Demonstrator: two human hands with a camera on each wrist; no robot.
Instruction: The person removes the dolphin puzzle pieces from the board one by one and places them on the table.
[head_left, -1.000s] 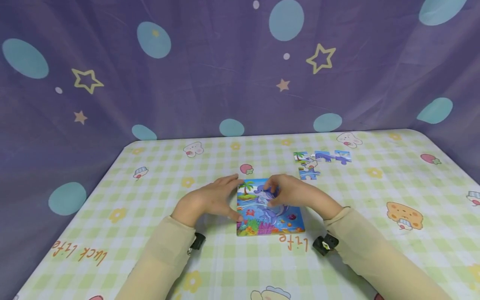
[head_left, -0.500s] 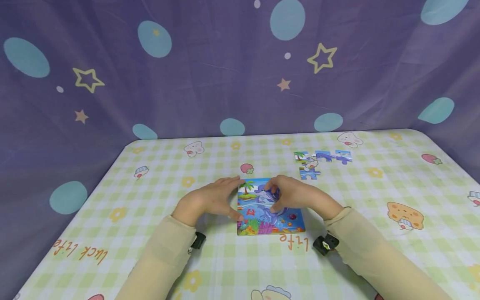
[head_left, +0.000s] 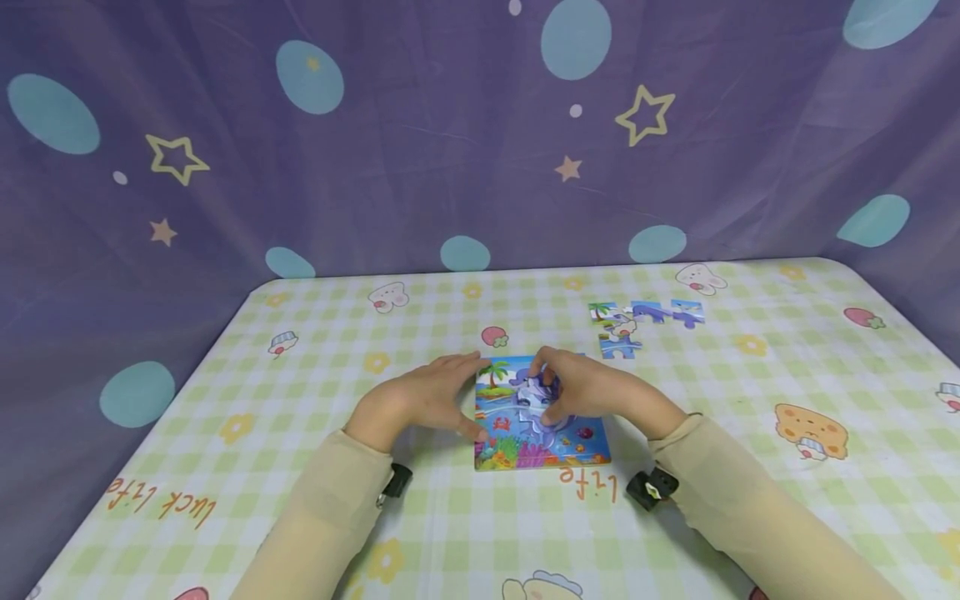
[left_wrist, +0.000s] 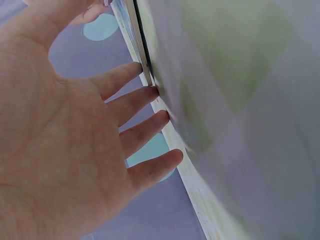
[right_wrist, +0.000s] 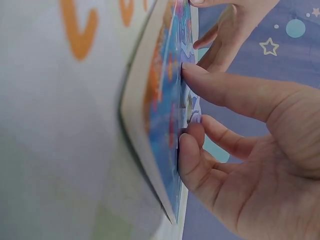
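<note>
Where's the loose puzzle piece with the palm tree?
In the head view, the palm-tree piece lies right of centre on the tablecloth, beyond the right hand, at the left end of the far row of loose pieces.

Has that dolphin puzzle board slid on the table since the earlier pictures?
No: in the head view, the puzzle board keeps the same place against the orange lettering at its near edge.

Puzzle board [head_left: 517, 437] on table [head_left: 465, 533] — loose pieces [head_left: 647, 313] behind, rightward
</note>
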